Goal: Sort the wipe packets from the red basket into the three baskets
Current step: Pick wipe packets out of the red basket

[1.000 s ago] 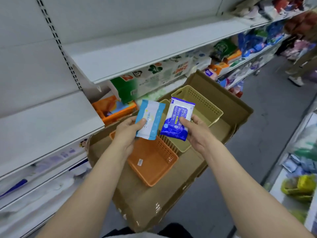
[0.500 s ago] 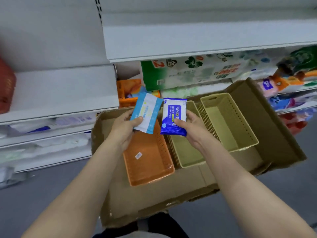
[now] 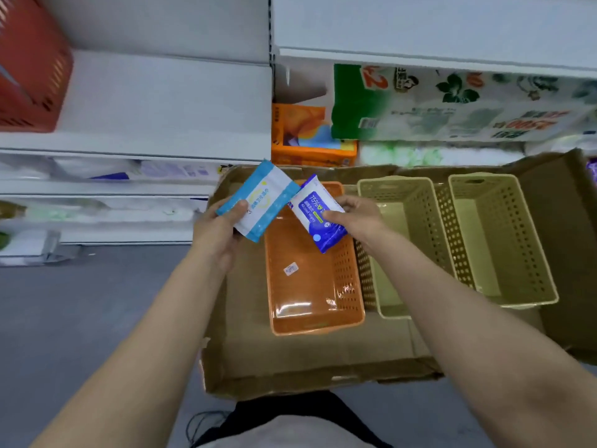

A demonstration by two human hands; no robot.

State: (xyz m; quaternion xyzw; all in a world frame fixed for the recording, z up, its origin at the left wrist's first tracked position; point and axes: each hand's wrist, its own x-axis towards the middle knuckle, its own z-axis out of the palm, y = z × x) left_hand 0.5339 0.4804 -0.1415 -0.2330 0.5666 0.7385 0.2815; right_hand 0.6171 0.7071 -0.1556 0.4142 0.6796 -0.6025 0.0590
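**Two packets held over the baskets**

Head view: the left hand (image 3: 216,231) pinches a light-blue packet (image 3: 258,202); the right hand (image 3: 355,218) grips a dark-blue packet (image 3: 318,218) above the orange basket (image 3: 310,302). Drop each low and flat, one kind per basket; both beige baskets (image 3: 504,240) are free.

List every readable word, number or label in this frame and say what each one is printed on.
"75%" and "Alcohol Wipes": on the dark blue wipe packet held by the right hand.
"2": large red numeral on the green and white tissue pack on the shelf.
Light blue packet in the left hand: print too blurred to read.
Sticker in the orange basket: too small to read.
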